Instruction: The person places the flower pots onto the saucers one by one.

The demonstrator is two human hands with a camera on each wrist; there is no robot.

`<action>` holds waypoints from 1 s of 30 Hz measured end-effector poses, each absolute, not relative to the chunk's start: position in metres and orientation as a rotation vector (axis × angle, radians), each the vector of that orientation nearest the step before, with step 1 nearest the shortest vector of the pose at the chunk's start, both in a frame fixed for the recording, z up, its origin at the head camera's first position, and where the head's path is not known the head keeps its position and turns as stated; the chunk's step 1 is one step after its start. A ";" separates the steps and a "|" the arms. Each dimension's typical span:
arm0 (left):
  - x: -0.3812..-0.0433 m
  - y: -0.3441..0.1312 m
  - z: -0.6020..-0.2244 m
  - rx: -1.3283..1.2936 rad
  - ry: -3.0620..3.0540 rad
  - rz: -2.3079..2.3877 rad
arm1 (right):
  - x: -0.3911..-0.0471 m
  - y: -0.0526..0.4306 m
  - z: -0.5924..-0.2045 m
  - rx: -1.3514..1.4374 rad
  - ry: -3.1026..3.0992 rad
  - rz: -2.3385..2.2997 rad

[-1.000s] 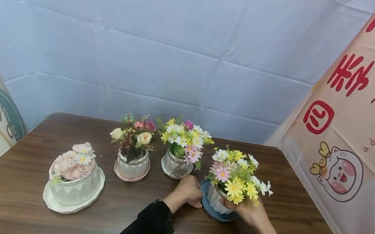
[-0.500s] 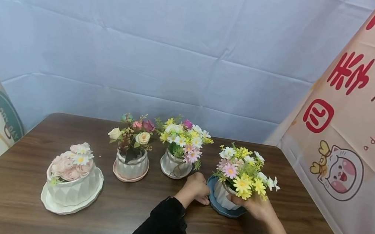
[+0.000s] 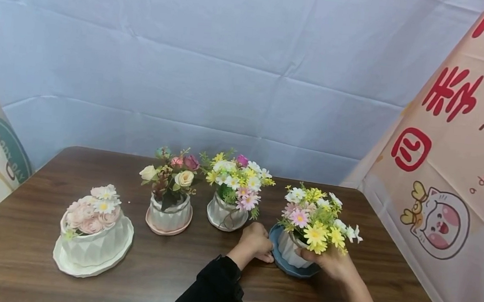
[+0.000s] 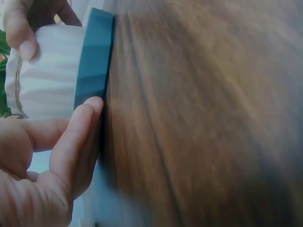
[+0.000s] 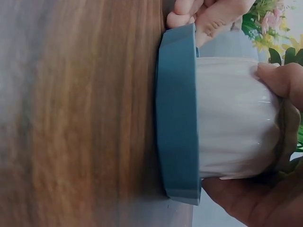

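— What are we holding right now?

— We are gripping the white ribbed pot (image 3: 288,247) with our right hand (image 3: 332,264), fingers curled round its wall just under the yellow and pink daisies (image 3: 315,219). The pot is sitting in its blue saucer (image 3: 277,259), and the saucer is resting flat on the wooden table (image 3: 39,200).

— And the left hand?

— Our left hand (image 3: 256,242) is curling against the saucer's left rim; in the left wrist view, a fingertip (image 4: 90,108) is pressing the blue edge where it is meeting the wood.

— Where is the pot sitting among the others?

— It is standing just right of the white pot with mixed daisies (image 3: 226,214). Left of that one, a rose pot on a pink saucer (image 3: 169,215) is standing, and well left of it a wide white pot of pink roses (image 3: 94,244).
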State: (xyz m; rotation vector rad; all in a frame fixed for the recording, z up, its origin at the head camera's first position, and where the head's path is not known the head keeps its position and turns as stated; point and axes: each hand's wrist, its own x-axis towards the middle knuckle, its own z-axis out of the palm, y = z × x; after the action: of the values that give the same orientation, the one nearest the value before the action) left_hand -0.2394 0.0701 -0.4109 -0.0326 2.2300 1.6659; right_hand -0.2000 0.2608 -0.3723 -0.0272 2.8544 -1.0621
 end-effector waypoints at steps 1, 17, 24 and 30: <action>-0.239 0.072 -0.411 -0.042 2.213 1.693 | -0.201 0.262 -0.373 -0.029 2.857 -1.074; -0.254 0.094 -0.415 -0.121 2.299 1.761 | -0.220 0.275 -0.376 0.086 2.858 -1.067; -0.255 0.102 -0.416 -0.127 2.452 1.739 | -0.230 0.277 -0.380 0.187 2.789 -1.190; -0.252 0.107 -0.416 -0.130 2.528 1.760 | -0.235 0.278 -0.381 0.210 2.748 -1.280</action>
State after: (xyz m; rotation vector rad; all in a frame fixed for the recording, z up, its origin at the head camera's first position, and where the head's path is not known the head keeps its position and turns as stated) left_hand -0.2524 0.1070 -0.4156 -0.1305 2.5283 1.7601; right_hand -0.2351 0.2775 -0.3810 0.2096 2.7477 -1.2800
